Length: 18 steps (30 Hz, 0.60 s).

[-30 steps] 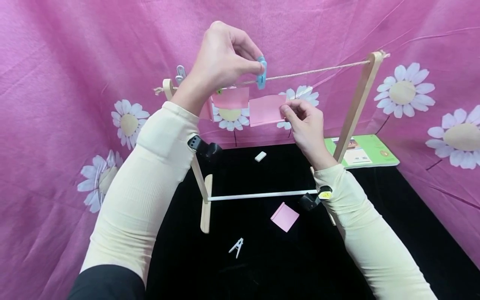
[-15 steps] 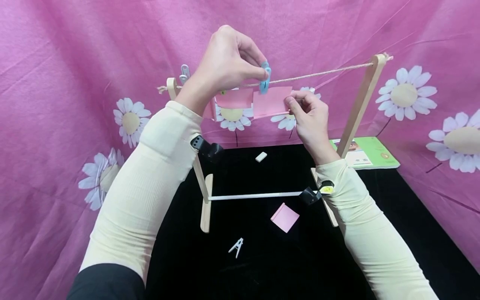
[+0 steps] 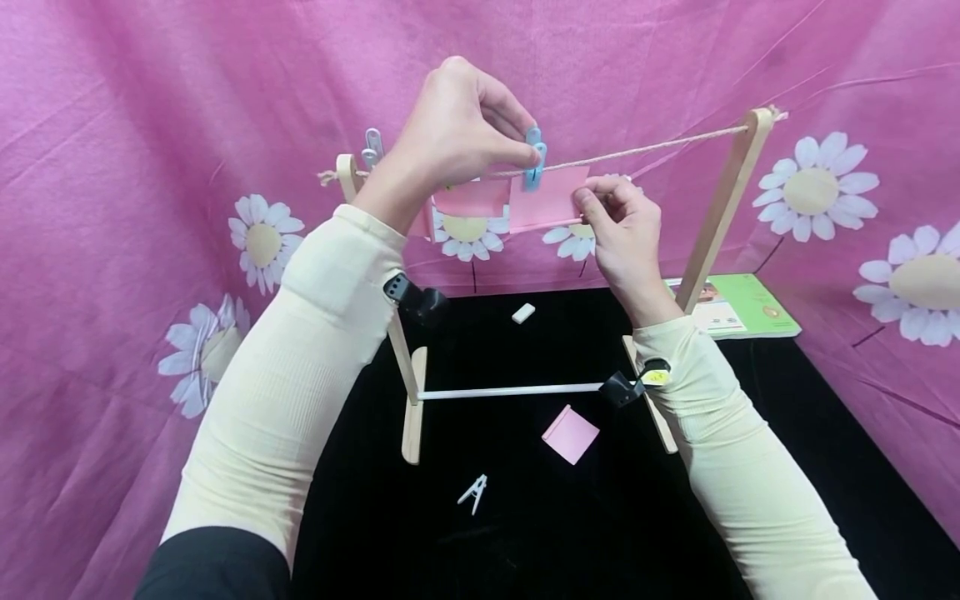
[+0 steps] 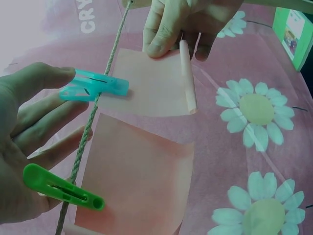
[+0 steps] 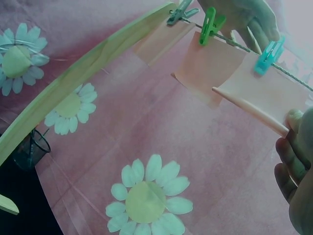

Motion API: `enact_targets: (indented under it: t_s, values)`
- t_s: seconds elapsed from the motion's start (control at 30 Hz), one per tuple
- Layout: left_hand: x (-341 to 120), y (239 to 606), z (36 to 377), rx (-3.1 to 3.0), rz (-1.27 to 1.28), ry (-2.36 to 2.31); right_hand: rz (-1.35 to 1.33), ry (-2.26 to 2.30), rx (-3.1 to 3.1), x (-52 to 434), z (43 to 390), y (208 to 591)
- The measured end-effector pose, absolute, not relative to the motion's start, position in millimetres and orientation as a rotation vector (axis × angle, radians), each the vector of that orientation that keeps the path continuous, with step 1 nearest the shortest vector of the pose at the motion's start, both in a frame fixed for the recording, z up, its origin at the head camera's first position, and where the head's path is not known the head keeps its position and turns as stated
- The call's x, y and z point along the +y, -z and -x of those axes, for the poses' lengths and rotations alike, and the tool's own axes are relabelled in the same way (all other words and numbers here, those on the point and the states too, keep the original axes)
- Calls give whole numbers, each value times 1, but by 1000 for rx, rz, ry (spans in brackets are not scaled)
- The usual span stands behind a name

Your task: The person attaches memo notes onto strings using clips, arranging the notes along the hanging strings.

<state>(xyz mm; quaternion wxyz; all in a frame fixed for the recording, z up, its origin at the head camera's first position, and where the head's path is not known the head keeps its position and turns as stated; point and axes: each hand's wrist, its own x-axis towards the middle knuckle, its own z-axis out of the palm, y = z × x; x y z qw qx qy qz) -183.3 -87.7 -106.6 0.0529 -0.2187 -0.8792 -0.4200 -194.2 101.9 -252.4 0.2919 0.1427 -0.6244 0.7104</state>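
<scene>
Two hands at the string point(image 3: 645, 150), head view. My left hand point(image 3: 457, 125) pinches the blue clothespin point(image 3: 535, 158) between thumb and fingers, set over the string and the top edge of the pink note point(image 3: 547, 198). My right hand point(image 3: 618, 225) pinches that note's right edge, just below the string. A second pink note point(image 3: 468, 198) hangs left of the blue clothespin. The string runs between the posts of the wooden rack point(image 3: 723, 208). Below the string on the black cloth point(image 3: 525, 533): a pink note pad point(image 3: 570, 433), a white clothespin point(image 3: 472, 494), a small white block point(image 3: 522, 313). A green booklet point(image 3: 738, 304) lies right of the rack.

Left wrist view: blue clothespin point(image 4: 95, 86) held between my thumb and fingers point(image 4: 46, 78), crossing the string point(image 4: 105, 68) onto the pink note point(image 4: 151, 88). My right hand point(image 4: 181, 24) grips the note's far edge, which is curled. A green clothespin point(image 4: 63, 188) holds the second pink note point(image 4: 139, 186) further along the string.

Right wrist view: my fingers point(image 5: 296, 147) grip the curled edge of the pink note point(image 5: 269, 95); blue clothespin point(image 5: 269, 54) on the string above it, green clothespin point(image 5: 210, 24) and a grey clothespin point(image 5: 181, 13) beyond.
</scene>
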Motion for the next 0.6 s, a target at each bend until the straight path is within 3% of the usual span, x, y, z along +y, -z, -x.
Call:
enact_targets:
  t_s: [0.6]
  values:
    - [-92, 106, 184, -2772, 638, 1226, -364, -1764, -1730, 103, 196, 255]
